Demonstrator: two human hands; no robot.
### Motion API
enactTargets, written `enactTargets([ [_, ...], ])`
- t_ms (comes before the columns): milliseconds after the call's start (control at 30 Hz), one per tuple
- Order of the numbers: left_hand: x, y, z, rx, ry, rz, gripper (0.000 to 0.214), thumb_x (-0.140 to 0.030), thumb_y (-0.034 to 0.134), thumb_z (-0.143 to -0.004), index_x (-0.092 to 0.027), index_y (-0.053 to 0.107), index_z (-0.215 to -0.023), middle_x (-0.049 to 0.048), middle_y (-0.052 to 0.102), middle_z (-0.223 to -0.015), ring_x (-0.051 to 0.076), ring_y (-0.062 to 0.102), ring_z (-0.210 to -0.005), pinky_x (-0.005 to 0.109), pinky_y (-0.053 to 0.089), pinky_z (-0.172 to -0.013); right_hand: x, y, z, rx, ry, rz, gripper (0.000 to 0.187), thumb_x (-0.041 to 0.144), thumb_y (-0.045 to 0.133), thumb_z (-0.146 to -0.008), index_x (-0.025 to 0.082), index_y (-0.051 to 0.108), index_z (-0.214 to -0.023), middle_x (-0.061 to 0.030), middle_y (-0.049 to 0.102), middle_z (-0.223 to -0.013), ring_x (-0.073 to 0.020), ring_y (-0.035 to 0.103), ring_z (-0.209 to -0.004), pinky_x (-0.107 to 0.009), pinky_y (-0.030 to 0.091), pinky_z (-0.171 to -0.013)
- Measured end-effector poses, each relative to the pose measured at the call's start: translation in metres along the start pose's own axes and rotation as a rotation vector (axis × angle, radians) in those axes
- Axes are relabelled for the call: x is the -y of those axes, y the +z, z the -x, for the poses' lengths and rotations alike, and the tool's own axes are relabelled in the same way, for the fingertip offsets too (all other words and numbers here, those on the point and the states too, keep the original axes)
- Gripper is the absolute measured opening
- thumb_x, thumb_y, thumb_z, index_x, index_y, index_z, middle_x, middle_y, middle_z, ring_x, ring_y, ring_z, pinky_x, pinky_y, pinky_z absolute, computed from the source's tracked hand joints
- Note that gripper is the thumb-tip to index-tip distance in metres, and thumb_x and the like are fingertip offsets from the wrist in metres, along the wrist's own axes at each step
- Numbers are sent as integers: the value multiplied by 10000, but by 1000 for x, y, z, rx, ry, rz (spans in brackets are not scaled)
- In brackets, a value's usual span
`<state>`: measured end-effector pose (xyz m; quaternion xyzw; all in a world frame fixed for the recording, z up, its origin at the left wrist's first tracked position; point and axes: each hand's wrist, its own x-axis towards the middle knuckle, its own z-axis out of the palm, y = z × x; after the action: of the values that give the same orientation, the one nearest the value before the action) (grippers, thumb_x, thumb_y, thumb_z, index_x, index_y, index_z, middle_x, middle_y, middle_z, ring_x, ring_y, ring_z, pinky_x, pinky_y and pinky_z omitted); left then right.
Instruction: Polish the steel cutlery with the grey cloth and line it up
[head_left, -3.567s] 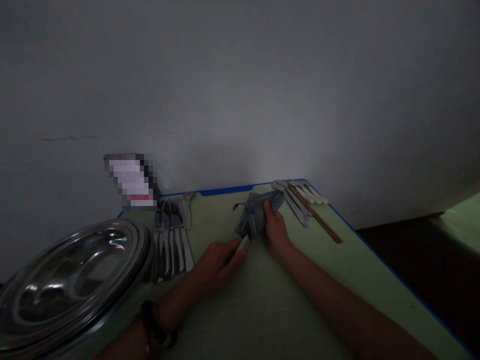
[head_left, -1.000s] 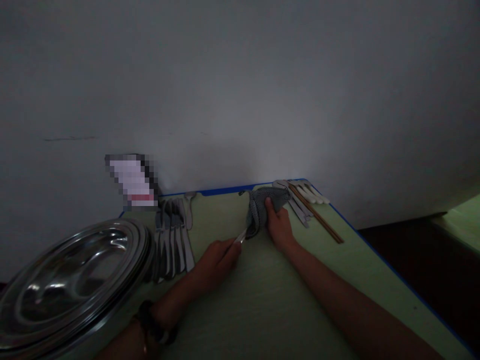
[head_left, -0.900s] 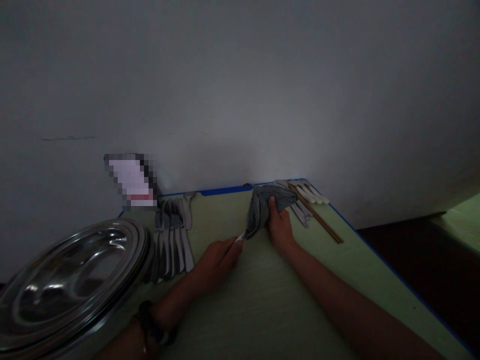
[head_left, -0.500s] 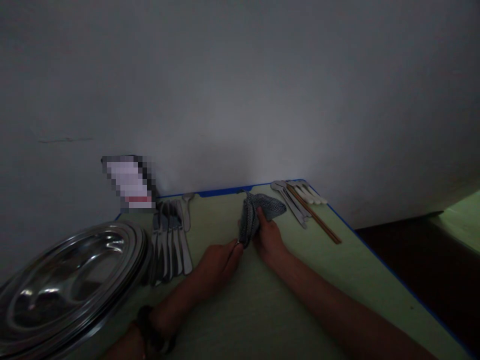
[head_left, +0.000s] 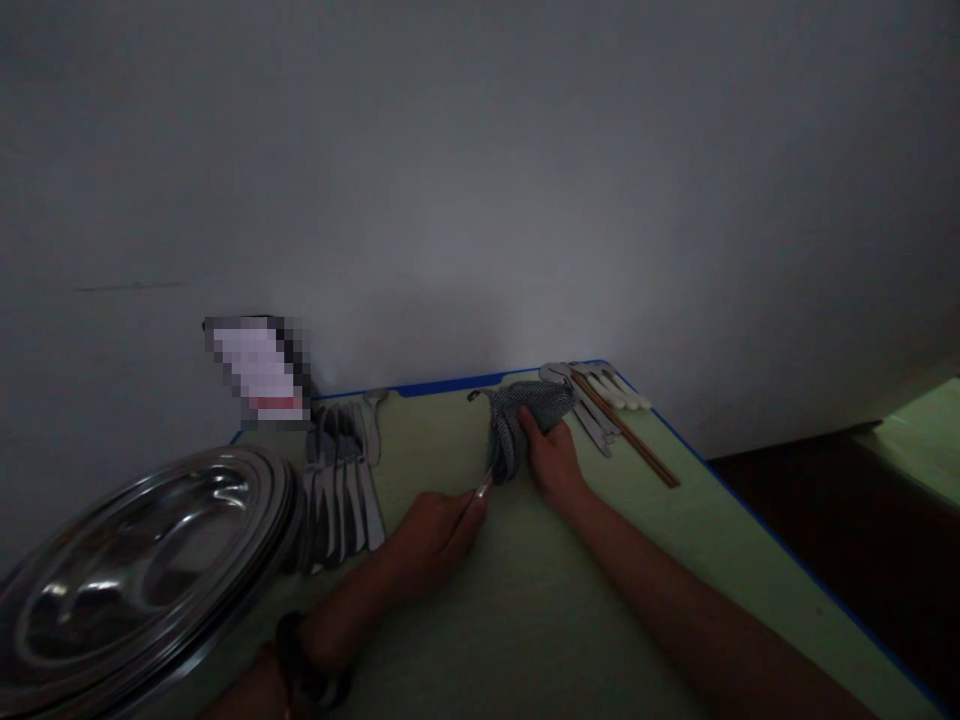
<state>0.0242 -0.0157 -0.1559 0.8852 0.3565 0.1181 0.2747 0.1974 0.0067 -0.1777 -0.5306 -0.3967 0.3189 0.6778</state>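
Pinched in my left hand is the end of a thin metal handle, a piece of cutlery whose other end is hidden in a grey checked cloth. My right hand is closed around that cloth, thumb on top, above the middle of the table. Left of my hands lie several metal knives and forks side by side, with a single spoon at their right. Beyond my right hand are metal spoons, a pair of wooden chopsticks and several white-handled utensils.
A stack of shiny metal trays fills the left side of the green table, which has a blue edge. A blurred-out phone-like thing leans on the pale wall behind. Dark floor shows at right.
My right hand and the cloth have moved a little to the right, away from my left hand. More of the metal handle now shows between them.
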Motion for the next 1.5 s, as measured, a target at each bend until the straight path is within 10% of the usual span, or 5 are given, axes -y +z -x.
enactTargets([
  [300,-2,3,-2,-47,-63,-6,387,-351,211,-918,-201,468,-671,-25,484,-560,140,461,-500,237,323,-516,6,28,30,15,419,-381,400,542,557,-684,157,609,-783,-48,672,-653,-196,636,-627,-299,483,-556],
  [533,-6,3,-3,-78,-94,4,365,-356,235,-919,-188,502,-735,-5,532,-598,162,516,-551,249,326,-541,15,27,36,85,461,-565,326,432,675,-581,184,601,-781,-6,662,-632,-172,625,-621,-272,480,-562],
  [733,-5,2,-1,-299,-122,344,404,-451,207,-921,-202,416,-680,-59,377,-548,125,412,-515,227,320,-515,21,-15,18,307,389,-254,346,507,578,-688,163,584,-720,35,546,-443,-113,467,-374,-219,339,-370],
  [1000,1,2,-2,-422,-133,285,385,-438,217,-907,-206,410,-668,-50,386,-554,126,407,-503,230,306,-474,41,-31,21,888,-111,426,210,331,523,-772,203,682,-823,1,698,-783,-181,608,-697,-271,436,-649],
  [1500,-6,0,-7,-609,-267,258,337,-378,291,-902,-187,512,-736,-41,452,-554,126,466,-504,222,346,-482,53,-88,-14,811,39,506,232,388,607,-709,177,693,-669,15,638,-569,-117,520,-467,-211,371,-428],
])
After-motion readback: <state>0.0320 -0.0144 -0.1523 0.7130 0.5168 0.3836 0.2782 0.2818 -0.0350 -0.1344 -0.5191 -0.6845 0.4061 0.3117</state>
